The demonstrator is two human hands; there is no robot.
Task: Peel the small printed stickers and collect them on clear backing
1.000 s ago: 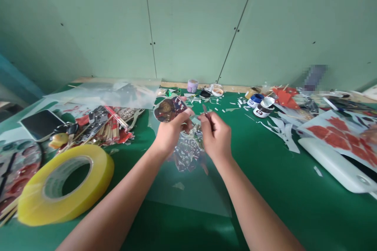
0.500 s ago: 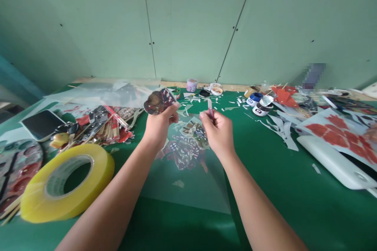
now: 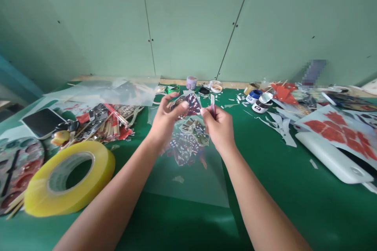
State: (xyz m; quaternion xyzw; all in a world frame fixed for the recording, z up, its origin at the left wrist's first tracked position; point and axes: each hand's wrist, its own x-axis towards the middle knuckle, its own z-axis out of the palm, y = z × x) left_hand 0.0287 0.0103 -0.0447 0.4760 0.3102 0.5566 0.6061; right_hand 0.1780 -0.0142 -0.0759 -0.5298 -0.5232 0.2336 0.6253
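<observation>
My left hand (image 3: 165, 119) is raised over the green table and pinches a small dark printed cutout (image 3: 191, 105) between thumb and fingers. My right hand (image 3: 219, 127) is closed around a thin craft knife (image 3: 212, 102) with its blade pointing up, close beside the cutout. Below both hands lies a clear plastic sheet (image 3: 188, 176) with several patterned paper pieces (image 3: 188, 143) on it.
A big yellow tape roll (image 3: 66, 178) sits at the near left, by a paint palette (image 3: 17, 164), a phone (image 3: 41, 121) and a heap of sticks (image 3: 107, 125). Paint jars (image 3: 259, 102) and white scraps lie behind. A white tray (image 3: 330, 155) and red-printed paper (image 3: 344, 127) are at right.
My left hand swung the cutout out to the left, then brought it back toward the knife. My right hand stayed almost still with the knife.
</observation>
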